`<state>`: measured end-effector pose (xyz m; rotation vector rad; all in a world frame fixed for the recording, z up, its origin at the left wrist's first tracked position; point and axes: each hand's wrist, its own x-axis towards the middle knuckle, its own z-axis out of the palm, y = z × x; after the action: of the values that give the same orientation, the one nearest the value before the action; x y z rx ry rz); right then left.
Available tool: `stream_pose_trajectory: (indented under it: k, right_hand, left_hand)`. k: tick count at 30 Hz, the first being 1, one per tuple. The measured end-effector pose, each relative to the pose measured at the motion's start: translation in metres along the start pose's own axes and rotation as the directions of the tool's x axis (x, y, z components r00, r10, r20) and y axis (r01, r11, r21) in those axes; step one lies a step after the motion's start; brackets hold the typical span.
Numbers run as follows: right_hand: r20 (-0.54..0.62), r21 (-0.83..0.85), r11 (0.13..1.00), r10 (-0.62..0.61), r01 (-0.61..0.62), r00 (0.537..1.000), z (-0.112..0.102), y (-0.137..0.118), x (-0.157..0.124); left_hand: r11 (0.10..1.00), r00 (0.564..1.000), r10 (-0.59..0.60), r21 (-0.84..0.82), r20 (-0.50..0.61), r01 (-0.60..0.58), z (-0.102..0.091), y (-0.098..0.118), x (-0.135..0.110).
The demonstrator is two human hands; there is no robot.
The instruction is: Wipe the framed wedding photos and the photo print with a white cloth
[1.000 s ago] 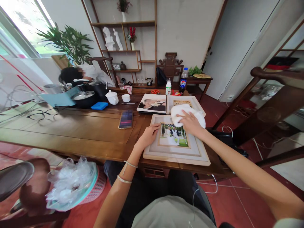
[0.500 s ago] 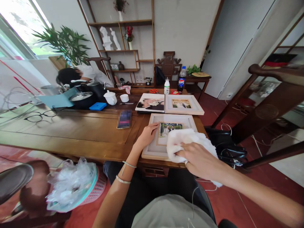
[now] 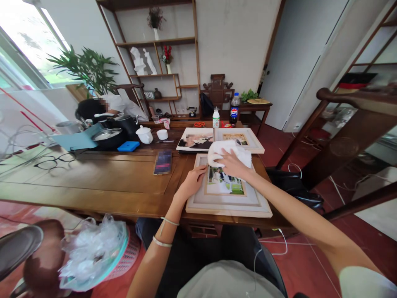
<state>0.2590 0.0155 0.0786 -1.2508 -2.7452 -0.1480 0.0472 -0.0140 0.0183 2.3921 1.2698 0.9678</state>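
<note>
A picture frame with a pale wooden border lies flat at the table's right end, a photo of a couple outdoors inside it. My left hand is closed over its left rim, fingers resting on the border. My right hand presses a white fluffy cloth onto the frame's far part, fingers spread across it. The cloth and hand hide the top of the photo and the far rim. Behind lie a second pale frame and a photo panel, side by side.
A phone lies left of the frame. Farther back are a white teapot, a white cup, a blue box, a white bottle and a cola bottle. A bag-lined basket stands below left. Another person leans beyond.
My right hand has moved the cloth from the frame's near right part to its far edge, uncovering the lower photo. My left hand stays at the left rim. The view has tilted slightly upward.
</note>
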Motion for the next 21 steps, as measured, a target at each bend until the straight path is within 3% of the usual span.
stream_pose_trajectory:
  k: [4,7,11,14,18,21]
  right_hand:
    - [0.056,0.025,0.996,-0.084,0.083,0.995,-0.002,-0.02,-0.008]
    - [0.121,0.087,0.988,-0.136,0.126,0.983,-0.014,-0.031,-0.039]
    - [0.232,0.254,0.959,-0.188,0.127,0.954,-0.045,-0.053,-0.091]
    - [0.238,0.366,0.922,-0.224,0.127,0.945,-0.057,-0.073,-0.117]
    - [0.119,0.334,0.933,-0.186,0.137,0.975,-0.037,-0.075,-0.124]
    - [0.081,0.212,0.974,-0.094,0.075,0.992,-0.015,-0.049,-0.109]
  left_hand:
    - [0.999,0.999,0.041,-0.019,-0.004,-0.041,0.0,0.0,0.001]
    - [0.999,0.999,0.032,-0.016,-0.013,-0.032,0.002,-0.003,0.001]
    - [1.0,1.0,0.001,-0.008,-0.027,-0.001,0.006,-0.006,0.0]
    - [1.0,0.999,0.009,-0.007,-0.031,-0.009,0.006,-0.007,0.0]
    - [1.0,1.0,0.011,-0.01,-0.03,-0.011,0.006,-0.007,0.0]
    - [1.0,1.0,0.007,-0.013,-0.022,-0.008,0.006,-0.007,0.0]
